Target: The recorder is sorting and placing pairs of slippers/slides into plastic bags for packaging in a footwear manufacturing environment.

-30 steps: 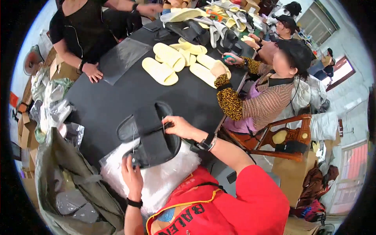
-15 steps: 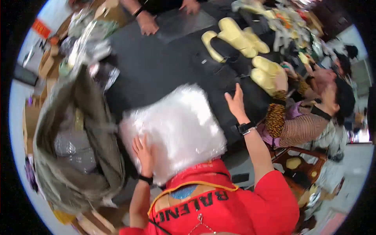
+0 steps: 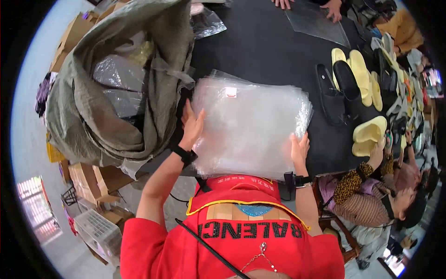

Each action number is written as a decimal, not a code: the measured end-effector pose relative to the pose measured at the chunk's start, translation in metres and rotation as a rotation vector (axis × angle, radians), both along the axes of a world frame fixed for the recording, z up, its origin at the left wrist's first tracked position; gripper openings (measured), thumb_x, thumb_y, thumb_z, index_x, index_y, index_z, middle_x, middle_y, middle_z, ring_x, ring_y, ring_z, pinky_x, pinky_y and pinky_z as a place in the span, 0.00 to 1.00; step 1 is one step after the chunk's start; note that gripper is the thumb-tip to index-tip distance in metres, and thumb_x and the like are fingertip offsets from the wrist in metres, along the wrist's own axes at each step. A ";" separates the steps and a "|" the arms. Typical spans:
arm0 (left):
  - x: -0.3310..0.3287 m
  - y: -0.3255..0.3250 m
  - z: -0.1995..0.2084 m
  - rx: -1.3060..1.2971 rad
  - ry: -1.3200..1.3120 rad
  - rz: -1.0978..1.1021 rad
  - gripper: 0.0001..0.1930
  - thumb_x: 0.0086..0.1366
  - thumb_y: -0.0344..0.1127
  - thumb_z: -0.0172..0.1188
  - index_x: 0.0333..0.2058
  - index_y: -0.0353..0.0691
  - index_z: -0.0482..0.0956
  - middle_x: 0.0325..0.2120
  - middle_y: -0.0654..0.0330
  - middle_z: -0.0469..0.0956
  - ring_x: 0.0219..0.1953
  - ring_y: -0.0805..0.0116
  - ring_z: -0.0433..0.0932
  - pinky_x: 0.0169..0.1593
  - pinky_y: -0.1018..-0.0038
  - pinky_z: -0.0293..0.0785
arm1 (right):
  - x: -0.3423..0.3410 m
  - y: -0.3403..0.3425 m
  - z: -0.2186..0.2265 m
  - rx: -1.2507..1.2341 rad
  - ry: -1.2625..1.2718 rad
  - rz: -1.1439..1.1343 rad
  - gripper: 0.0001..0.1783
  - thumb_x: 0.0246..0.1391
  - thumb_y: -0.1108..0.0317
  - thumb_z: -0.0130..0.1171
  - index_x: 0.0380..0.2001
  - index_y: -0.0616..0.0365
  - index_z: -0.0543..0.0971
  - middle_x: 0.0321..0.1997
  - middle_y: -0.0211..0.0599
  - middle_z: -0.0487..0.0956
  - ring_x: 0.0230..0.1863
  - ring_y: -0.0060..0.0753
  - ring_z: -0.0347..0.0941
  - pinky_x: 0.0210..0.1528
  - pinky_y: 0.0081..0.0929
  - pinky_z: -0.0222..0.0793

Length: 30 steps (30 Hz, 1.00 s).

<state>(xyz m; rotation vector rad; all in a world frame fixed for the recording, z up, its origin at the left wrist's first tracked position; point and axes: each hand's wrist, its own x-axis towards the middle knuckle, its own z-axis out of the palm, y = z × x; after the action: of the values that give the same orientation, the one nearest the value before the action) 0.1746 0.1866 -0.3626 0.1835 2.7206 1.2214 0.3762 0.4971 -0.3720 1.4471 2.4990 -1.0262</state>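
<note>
Both hands are on the thick stack of clear plastic bags (image 3: pixel 251 123), which lies flat on the black surface (image 3: pixel 260 46) right in front of the person in the red top. The left hand (image 3: pixel 192 124) presses its open palm against the stack's left edge, fingers (image 3: pixel 188 110) spread and pointing away from the body, not curled round anything. The right hand (image 3: pixel 298 149) lies flat at the near right corner, fingers loose as well. So the stack sits between the two hands, its long side running left to right, each hand equally close. Just left of it slumps a big grey-green woven sack (image 3: pixel 116 88), mouth open, shiny wrapped bundles inside. Farther right, yellow and black slippers (image 3: pixel 357 79) lie in rows.
</note>
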 end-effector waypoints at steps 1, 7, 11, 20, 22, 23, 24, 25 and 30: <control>-0.009 0.005 0.006 -0.087 0.102 -0.074 0.36 0.56 0.45 0.53 0.59 0.35 0.49 0.58 0.43 0.50 0.60 0.46 0.47 0.60 0.58 0.43 | 0.003 0.002 -0.004 0.037 0.007 0.018 0.42 0.50 0.47 0.49 0.59 0.63 0.49 0.57 0.56 0.57 0.58 0.58 0.52 0.59 0.45 0.48; -0.073 0.095 0.046 -0.456 0.475 -0.634 0.37 0.53 0.51 0.56 0.58 0.47 0.53 0.57 0.53 0.56 0.61 0.52 0.49 0.60 0.55 0.43 | -0.001 -0.003 0.007 0.013 0.043 -0.002 0.44 0.47 0.48 0.54 0.60 0.62 0.49 0.58 0.56 0.57 0.58 0.58 0.52 0.59 0.44 0.48; -0.095 0.108 0.034 -0.586 0.268 -0.826 0.37 0.53 0.54 0.55 0.58 0.45 0.54 0.56 0.54 0.59 0.60 0.52 0.51 0.59 0.53 0.45 | -0.003 0.000 -0.005 0.009 0.066 0.019 0.44 0.45 0.49 0.55 0.59 0.60 0.50 0.58 0.55 0.57 0.58 0.57 0.52 0.58 0.44 0.49; -0.082 0.073 0.019 -0.464 -0.166 -0.723 0.30 0.52 0.53 0.56 0.49 0.38 0.67 0.47 0.48 0.68 0.53 0.50 0.62 0.51 0.51 0.56 | -0.030 -0.013 0.035 -0.260 0.260 0.045 0.41 0.37 0.57 0.63 0.54 0.62 0.58 0.55 0.59 0.58 0.53 0.52 0.61 0.49 0.44 0.60; -0.077 0.079 0.016 -0.457 -0.037 -0.729 0.27 0.52 0.53 0.56 0.45 0.38 0.70 0.43 0.48 0.71 0.48 0.51 0.67 0.49 0.56 0.60 | -0.029 -0.032 0.050 0.280 -0.071 0.058 0.51 0.37 0.51 0.63 0.61 0.54 0.48 0.62 0.51 0.51 0.60 0.53 0.51 0.56 0.56 0.48; -0.072 0.080 0.014 -0.434 0.120 -0.696 0.26 0.52 0.54 0.56 0.42 0.37 0.72 0.41 0.49 0.72 0.46 0.52 0.69 0.48 0.58 0.62 | -0.018 -0.033 0.033 0.445 0.097 0.188 0.52 0.37 0.46 0.62 0.62 0.51 0.48 0.64 0.49 0.47 0.65 0.52 0.39 0.60 0.61 0.33; -0.075 0.077 0.016 -0.460 0.125 -0.658 0.26 0.52 0.54 0.56 0.42 0.37 0.72 0.41 0.49 0.72 0.46 0.52 0.69 0.48 0.58 0.62 | -0.015 -0.042 0.033 0.436 0.052 0.364 0.54 0.35 0.44 0.62 0.62 0.49 0.48 0.65 0.48 0.44 0.66 0.52 0.35 0.60 0.62 0.29; -0.077 0.074 0.016 -0.354 0.325 -0.629 0.23 0.52 0.49 0.57 0.41 0.37 0.72 0.40 0.49 0.72 0.45 0.52 0.69 0.48 0.60 0.63 | -0.016 -0.051 0.038 0.432 0.002 0.538 0.55 0.33 0.41 0.62 0.62 0.48 0.48 0.66 0.48 0.42 0.67 0.51 0.31 0.60 0.63 0.25; -0.155 0.017 0.055 -0.057 0.599 -0.144 0.16 0.49 0.31 0.54 0.40 0.40 0.72 0.38 0.53 0.72 0.43 0.50 0.67 0.46 0.58 0.62 | -0.023 -0.087 0.042 -0.007 -0.233 0.851 0.59 0.27 0.36 0.62 0.62 0.46 0.49 0.67 0.48 0.34 0.68 0.51 0.23 0.56 0.69 0.18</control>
<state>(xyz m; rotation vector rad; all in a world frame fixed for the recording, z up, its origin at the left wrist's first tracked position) 0.0194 0.2036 -0.3072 0.8457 3.1471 1.1941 0.3537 0.4103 -0.3302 0.3479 2.4989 -0.6383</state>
